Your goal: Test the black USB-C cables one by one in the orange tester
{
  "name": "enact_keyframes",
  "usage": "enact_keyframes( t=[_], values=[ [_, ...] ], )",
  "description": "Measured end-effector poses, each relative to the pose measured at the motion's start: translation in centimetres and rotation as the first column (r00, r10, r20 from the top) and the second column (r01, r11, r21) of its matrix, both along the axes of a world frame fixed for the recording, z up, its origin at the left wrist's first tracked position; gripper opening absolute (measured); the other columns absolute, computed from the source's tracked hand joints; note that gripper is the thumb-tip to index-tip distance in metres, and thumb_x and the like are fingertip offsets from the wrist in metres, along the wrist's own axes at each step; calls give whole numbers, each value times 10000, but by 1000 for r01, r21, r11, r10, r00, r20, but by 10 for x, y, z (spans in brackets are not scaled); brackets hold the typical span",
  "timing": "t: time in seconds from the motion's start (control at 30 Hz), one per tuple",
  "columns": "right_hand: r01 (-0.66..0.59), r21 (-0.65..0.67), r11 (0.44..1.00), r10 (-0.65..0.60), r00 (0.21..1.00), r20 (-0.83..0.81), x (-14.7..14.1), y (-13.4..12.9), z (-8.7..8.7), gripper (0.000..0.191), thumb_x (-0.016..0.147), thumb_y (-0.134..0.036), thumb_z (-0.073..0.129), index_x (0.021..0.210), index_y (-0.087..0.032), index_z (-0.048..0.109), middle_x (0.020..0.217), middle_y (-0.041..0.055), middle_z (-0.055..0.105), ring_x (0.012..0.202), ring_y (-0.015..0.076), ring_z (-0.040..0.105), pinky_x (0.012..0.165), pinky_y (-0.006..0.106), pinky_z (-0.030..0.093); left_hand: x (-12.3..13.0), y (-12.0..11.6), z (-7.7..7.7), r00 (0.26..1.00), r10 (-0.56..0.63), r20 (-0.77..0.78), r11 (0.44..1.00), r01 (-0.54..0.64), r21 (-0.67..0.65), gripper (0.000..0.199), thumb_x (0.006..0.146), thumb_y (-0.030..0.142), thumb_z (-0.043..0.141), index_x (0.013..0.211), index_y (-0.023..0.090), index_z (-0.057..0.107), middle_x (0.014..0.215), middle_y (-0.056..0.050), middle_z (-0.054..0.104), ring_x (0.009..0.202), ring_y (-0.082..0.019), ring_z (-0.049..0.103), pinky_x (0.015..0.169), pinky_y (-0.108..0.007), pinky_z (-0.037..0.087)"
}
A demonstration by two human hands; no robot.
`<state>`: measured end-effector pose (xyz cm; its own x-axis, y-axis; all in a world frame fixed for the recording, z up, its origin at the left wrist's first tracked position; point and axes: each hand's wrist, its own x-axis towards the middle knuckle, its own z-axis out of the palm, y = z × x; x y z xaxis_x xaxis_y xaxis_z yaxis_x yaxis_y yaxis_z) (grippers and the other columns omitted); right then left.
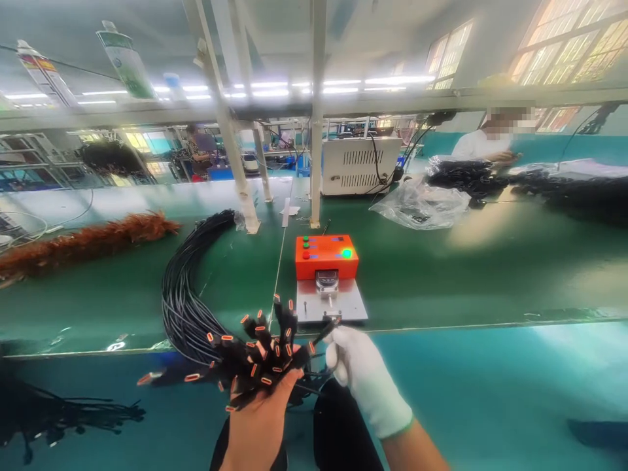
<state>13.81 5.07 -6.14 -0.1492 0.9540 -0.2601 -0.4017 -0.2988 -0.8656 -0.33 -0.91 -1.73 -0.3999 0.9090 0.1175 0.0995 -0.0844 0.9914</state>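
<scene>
1 cable bundle (184, 288) in left hand (267, 405), beside gloved right hand (360, 373).

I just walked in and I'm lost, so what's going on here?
The bare left hand grips a bunch of black cables with orange-rimmed connectors. The white-gloved right hand holds one cable end near the orange box with a lit green light.

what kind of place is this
Probably a factory assembly workshop: bundled black cables on a long green bench, an orange test-like box and, behind, a seated-looking person at another workstation.
</scene>
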Motion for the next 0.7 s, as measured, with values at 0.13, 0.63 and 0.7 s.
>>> enact_keyframes(
  t=[0.13,0.63,0.7],
  values=[
    [-1,2,1000,1,1000,-5,-2,3,0,241,723,-381,530,726,-144,571,425,-34,555,253,49,313,272,178,220,0,-1,-2,1000,17,0,1000,-17,16,145,651,322,754,764,231,757,763,-22,731,829,-264,661,810,-360,519],
    [3,-92,996,3,997,72,-4,15,-6,246,728,-408,483,707,-178,569,425,-28,558,250,72,361,279,191,227,4,2,6,999,-40,28,997,42,-69,124,656,266,745,775,230,733,806,-11,734,741,-227,665,782,-345,528],
    [-84,-104,991,104,973,204,4,10,-2,253,746,-422,473,657,-195,541,445,-11,570,268,94,394,299,212,262,3,4,7,997,-57,51,994,62,-89,173,660,293,749,815,216,741,811,-16,729,721,-220,648,763,-347,522]
  ],
)
